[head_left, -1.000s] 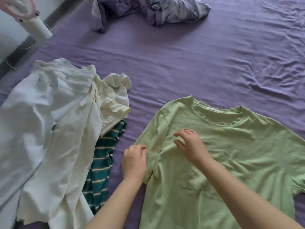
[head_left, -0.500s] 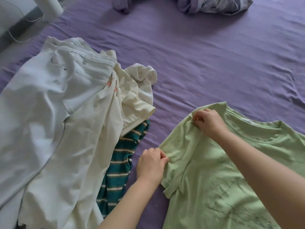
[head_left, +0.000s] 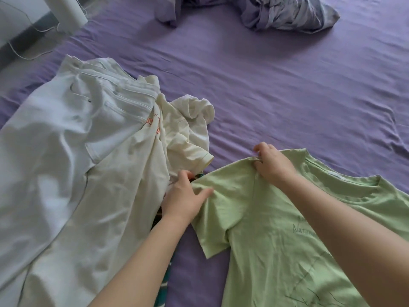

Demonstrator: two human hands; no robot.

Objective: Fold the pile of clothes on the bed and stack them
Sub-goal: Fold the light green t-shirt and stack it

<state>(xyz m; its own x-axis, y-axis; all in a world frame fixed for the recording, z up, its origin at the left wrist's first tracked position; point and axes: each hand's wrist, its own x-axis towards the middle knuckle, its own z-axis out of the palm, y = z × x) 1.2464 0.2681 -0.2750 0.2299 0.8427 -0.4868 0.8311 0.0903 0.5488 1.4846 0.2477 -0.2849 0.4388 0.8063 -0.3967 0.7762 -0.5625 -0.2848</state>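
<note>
Since the earlier frame our hands had drawn the green T-shirt (head_left: 276,229) sleeve outward toward the unfolded pile (head_left: 77,162). Left hand (head_left: 184,196) pinched the sleeve, right hand (head_left: 271,163) gripped the shoulder. Nothing was folded or stacked yet; the pile lay just left of the shirt.

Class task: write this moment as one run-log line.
step: spreading green T-shirt | left hand: pinches sleeve | right hand: pinches shoulder | pile: unfolded

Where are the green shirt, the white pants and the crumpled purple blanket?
green shirt (head_left: 276,235): head view, on its chest.
white pants (head_left: 73,129): head view, below the waistband.
purple blanket (head_left: 287,14): head view, on its bunched folds.
</note>
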